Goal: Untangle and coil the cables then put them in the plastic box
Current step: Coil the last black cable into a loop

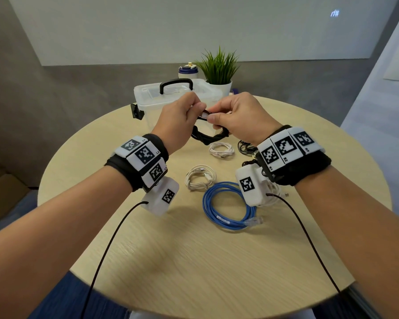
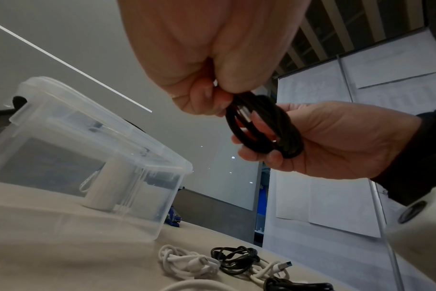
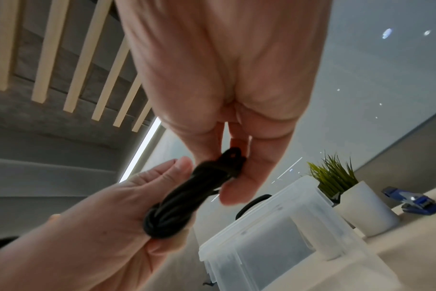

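Both hands hold one coiled black cable (image 1: 208,135) in the air above the round table, just in front of the clear plastic box (image 1: 145,104). My left hand (image 1: 194,109) pinches the coil's top and my right hand (image 1: 213,116) grips it beside that. In the left wrist view the left hand (image 2: 212,96) nips the black coil (image 2: 264,128) while the right hand (image 2: 274,149) curls round it. The right wrist view shows the right hand (image 3: 236,171) pinching the cable (image 3: 182,200) and the left hand (image 3: 167,232) cupping its lower end. The box (image 2: 87,157) has its lid on, with a black handle.
On the table (image 1: 194,261) lie a small white coil (image 1: 221,149), a cream coil (image 1: 200,177), a blue network cable (image 1: 226,207) and a black tangle (image 1: 245,146). Behind the box stand a potted plant (image 1: 219,72) and a bottle (image 1: 188,71). A blue clip (image 3: 416,202) lies by the pot.
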Demonstrator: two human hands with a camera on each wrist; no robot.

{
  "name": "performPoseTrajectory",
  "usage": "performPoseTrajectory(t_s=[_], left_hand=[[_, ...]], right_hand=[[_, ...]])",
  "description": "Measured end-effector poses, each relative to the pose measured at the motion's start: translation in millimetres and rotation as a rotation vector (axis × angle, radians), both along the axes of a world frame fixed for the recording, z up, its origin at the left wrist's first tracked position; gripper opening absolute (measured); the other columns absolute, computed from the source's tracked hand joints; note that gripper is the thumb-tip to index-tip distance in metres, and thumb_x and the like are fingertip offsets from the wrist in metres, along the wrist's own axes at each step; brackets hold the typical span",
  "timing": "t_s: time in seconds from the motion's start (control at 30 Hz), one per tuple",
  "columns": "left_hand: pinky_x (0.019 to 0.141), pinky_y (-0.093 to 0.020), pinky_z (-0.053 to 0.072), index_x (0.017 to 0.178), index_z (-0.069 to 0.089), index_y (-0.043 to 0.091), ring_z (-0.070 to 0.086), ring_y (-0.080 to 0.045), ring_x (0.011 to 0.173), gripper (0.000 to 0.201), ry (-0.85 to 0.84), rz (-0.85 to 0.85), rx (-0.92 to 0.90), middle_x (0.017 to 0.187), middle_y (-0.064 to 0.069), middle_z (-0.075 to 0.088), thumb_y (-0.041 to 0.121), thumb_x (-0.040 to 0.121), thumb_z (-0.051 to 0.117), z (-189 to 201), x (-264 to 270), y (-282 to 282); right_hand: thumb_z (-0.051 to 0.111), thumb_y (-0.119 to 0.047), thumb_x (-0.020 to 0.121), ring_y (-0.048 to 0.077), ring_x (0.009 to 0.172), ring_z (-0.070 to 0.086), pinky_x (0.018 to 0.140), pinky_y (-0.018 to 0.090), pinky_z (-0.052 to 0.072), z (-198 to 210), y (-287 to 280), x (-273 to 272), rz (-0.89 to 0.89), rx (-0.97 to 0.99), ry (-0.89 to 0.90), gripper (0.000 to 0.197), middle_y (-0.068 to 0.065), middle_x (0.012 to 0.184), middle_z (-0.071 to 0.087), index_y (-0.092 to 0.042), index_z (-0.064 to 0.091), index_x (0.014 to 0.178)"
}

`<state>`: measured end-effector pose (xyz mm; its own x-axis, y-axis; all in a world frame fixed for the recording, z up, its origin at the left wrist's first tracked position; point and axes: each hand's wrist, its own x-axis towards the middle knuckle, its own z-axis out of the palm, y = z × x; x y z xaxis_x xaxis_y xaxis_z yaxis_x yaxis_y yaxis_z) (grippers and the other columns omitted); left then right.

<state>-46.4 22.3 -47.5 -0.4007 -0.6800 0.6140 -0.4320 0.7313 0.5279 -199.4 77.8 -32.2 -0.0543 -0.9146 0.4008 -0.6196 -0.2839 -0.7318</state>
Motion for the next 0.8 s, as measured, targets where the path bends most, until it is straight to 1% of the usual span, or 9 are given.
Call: performPoseTrajectory(t_s=[0.1, 0.2, 0.27, 0.37, 0.47, 0.57, 0.67, 0.73, 0.8], left_hand=[[0.049, -0.012, 0.028, 0.084, 0.049, 0.013, 0.038, -0.005, 0.057, 0.020, 0.022, -0.006, 0.041, 0.063, 0.008, 0.043, 0.025, 0.099, 0.044, -0.4, -0.1, -1.2], [0.049, -0.013, 0.029, 0.081, 0.050, 0.013, 0.037, -0.005, 0.056, 0.021, 0.053, -0.016, 0.123, 0.062, 0.007, 0.044, 0.024, 0.099, 0.046, -0.8, 0.2, -1.1], [0.051, -0.015, 0.034, 0.082, 0.053, 0.014, 0.040, -0.006, 0.055, 0.019, 0.047, -0.048, 0.201, 0.063, 0.005, 0.047, 0.023, 0.098, 0.047, 0.2, 1.4, -0.1], [0.051, -0.020, 0.041, 0.097, 0.054, 0.016, 0.047, -0.004, 0.048, 0.006, 0.031, -0.105, 0.335, 0.068, -0.002, 0.055, 0.020, 0.097, 0.050, 1.0, 3.2, 4.6], [0.052, -0.022, 0.042, 0.113, 0.052, 0.012, 0.050, -0.004, 0.049, 0.021, 0.057, -0.075, 0.389, 0.078, -0.005, 0.061, 0.022, 0.094, 0.056, -1.6, 2.3, 6.2], [0.054, -0.019, 0.043, 0.111, 0.059, 0.008, 0.053, -0.007, 0.058, 0.024, 0.072, -0.054, 0.384, 0.085, -0.007, 0.063, 0.022, 0.091, 0.062, -2.7, 0.3, 6.3], [0.058, -0.016, 0.043, 0.108, 0.062, 0.014, 0.054, -0.005, 0.065, 0.029, 0.047, -0.067, 0.385, 0.090, -0.001, 0.064, 0.025, 0.083, 0.072, -4.7, -1.2, 8.4], [0.057, -0.012, 0.041, 0.105, 0.064, 0.016, 0.052, -0.001, 0.062, 0.024, 0.043, -0.066, 0.367, 0.089, 0.000, 0.064, 0.022, 0.083, 0.072, -4.8, -1.5, 10.2], [0.054, -0.007, 0.039, 0.103, 0.067, 0.016, 0.051, 0.001, 0.057, 0.019, 0.043, -0.051, 0.359, 0.081, 0.004, 0.063, 0.019, 0.085, 0.069, -3.1, -1.4, 12.8]], right_hand=[[0.066, -0.013, 0.088, 0.010, 0.070, 0.067, 0.072, 0.030, 0.058, 0.5, 0.6, -0.3, 0.023, 0.031, -0.002, 0.015, 0.003, 0.080, 0.070, -0.015, 0.072, 0.101], [0.066, -0.013, 0.088, 0.006, 0.066, 0.064, 0.070, 0.024, 0.055, 0.4, 0.1, -0.8, 0.022, 0.031, 0.024, 0.015, -0.001, 0.076, 0.069, -0.013, 0.073, 0.101], [0.068, -0.013, 0.086, 0.007, 0.067, 0.063, 0.071, 0.025, 0.055, 0.4, -0.6, -1.4, 0.013, 0.036, 0.038, 0.014, -0.003, 0.073, 0.067, -0.013, 0.074, 0.099], [0.071, -0.014, 0.083, 0.011, 0.069, 0.060, 0.073, 0.032, 0.056, 1.9, -1.0, -2.3, -0.022, 0.070, 0.064, 0.010, -0.001, 0.074, 0.067, -0.015, 0.076, 0.092], [0.073, -0.013, 0.080, 0.014, 0.065, 0.062, 0.070, 0.034, 0.058, 5.3, 1.3, -1.3, -0.052, 0.118, 0.070, 0.004, 0.005, 0.077, 0.068, -0.015, 0.075, 0.084], [0.075, -0.012, 0.078, 0.014, 0.063, 0.063, 0.064, 0.030, 0.057, 9.0, 4.6, -0.1, -0.077, 0.140, 0.077, 0.005, 0.006, 0.075, 0.067, -0.015, 0.072, 0.076], [0.076, -0.013, 0.077, 0.014, 0.064, 0.064, 0.062, 0.028, 0.055, 10.7, 6.8, 0.8, -0.099, 0.132, 0.097, 0.007, 0.005, 0.074, 0.067, -0.015, 0.070, 0.073], [0.076, -0.012, 0.078, 0.014, 0.065, 0.064, 0.063, 0.027, 0.055, 9.8, 8.0, 1.6, -0.106, 0.130, 0.093, 0.007, 0.005, 0.076, 0.067, -0.013, 0.070, 0.076], [0.076, -0.013, 0.079, 0.013, 0.066, 0.066, 0.063, 0.027, 0.056, 7.6, 11.0, 1.8, -0.091, 0.128, 0.088, 0.007, 0.004, 0.077, 0.067, -0.012, 0.069, 0.079]])
